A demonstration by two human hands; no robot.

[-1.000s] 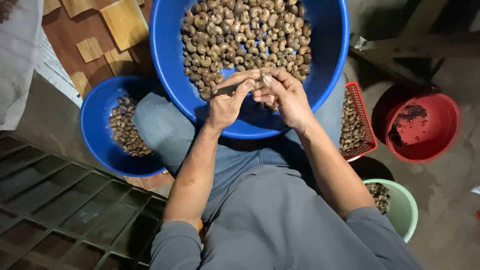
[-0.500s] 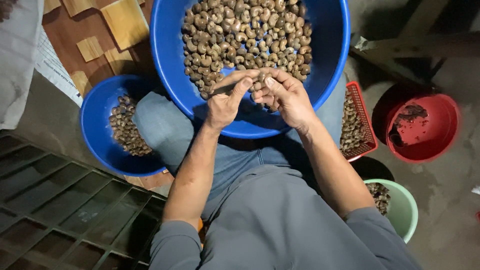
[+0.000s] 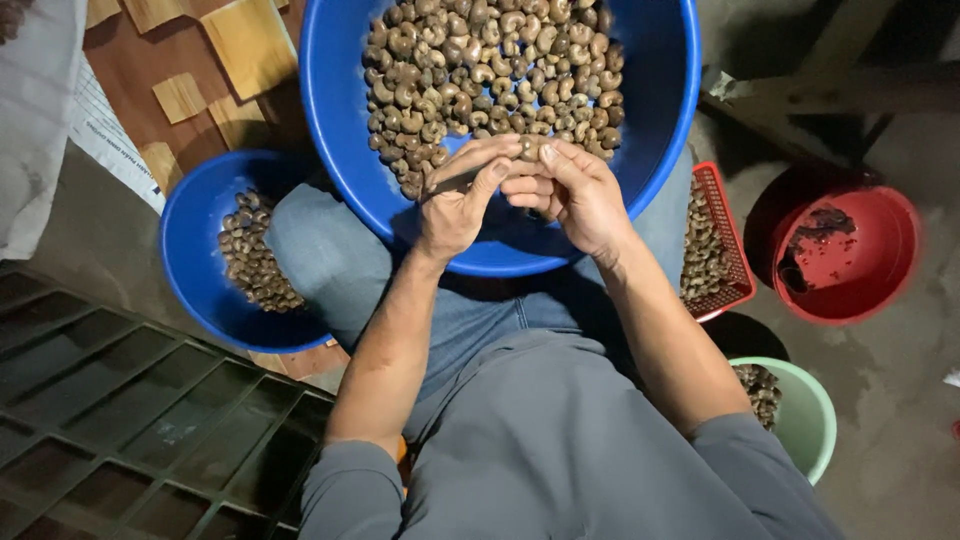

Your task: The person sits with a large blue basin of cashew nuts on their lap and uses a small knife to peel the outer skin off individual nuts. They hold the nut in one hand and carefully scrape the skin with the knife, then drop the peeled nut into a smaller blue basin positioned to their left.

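Observation:
A big blue basin (image 3: 655,160) rests on my lap, filled with several brown curved nuts (image 3: 480,70). Over its near rim my two hands meet. My left hand (image 3: 458,200) grips a thin dark tool (image 3: 455,183), its tip pointing toward the right hand. My right hand (image 3: 572,190) pinches one nut (image 3: 529,147) between thumb and fingers, right against the left hand's fingertips.
A smaller blue bowl (image 3: 190,250) with nuts sits at my left knee. To the right are a red mesh basket (image 3: 725,225) of nuts, a red bucket (image 3: 880,255) and a pale green bowl (image 3: 815,420). A dark metal grate (image 3: 110,420) lies lower left.
Both hands have stayed together over the basin rim; the fingers have shifted slightly around the nut and tool.

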